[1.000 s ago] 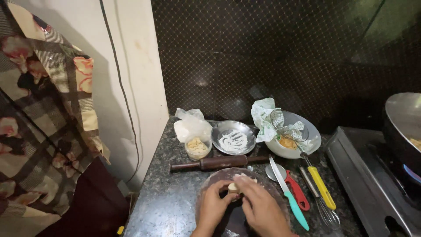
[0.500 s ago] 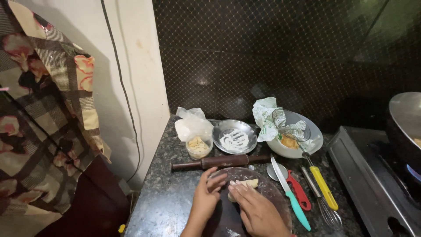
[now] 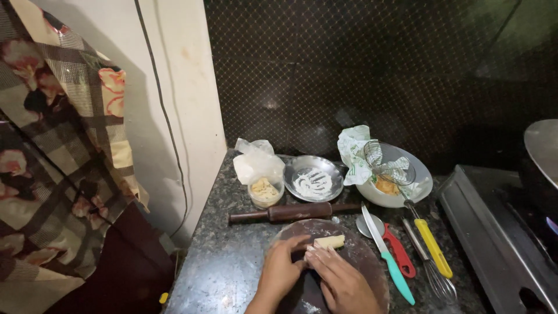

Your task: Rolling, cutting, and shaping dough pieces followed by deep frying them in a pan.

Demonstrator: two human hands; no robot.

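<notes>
1. Pale dough roll point(image 3: 329, 241) lying on round dark rolling board point(image 3: 360, 256), near its far edge.
2. Left hand point(image 3: 283, 270) and right hand point(image 3: 340, 279) flat on board, fingers loosely curled, fingertips touching roll's near end, gripping nothing.
3. Wooden rolling pin point(image 3: 290, 212) just beyond board.
4. Teal-handled knife point(image 3: 388, 256) just right of the board.

You have one dark wooden rolling pin point(image 3: 293, 212), one round dark rolling board point(image 3: 354, 256), one pale dough roll point(image 3: 329, 241), two knives, teal-handled point(image 3: 388, 254) and red-handled point(image 3: 398, 251), two whisks, one yellow-handled point(image 3: 427, 247), one steel plate point(image 3: 314, 177), one white bowl point(image 3: 421, 189), one small plastic cup point(image 3: 265, 192).
</notes>
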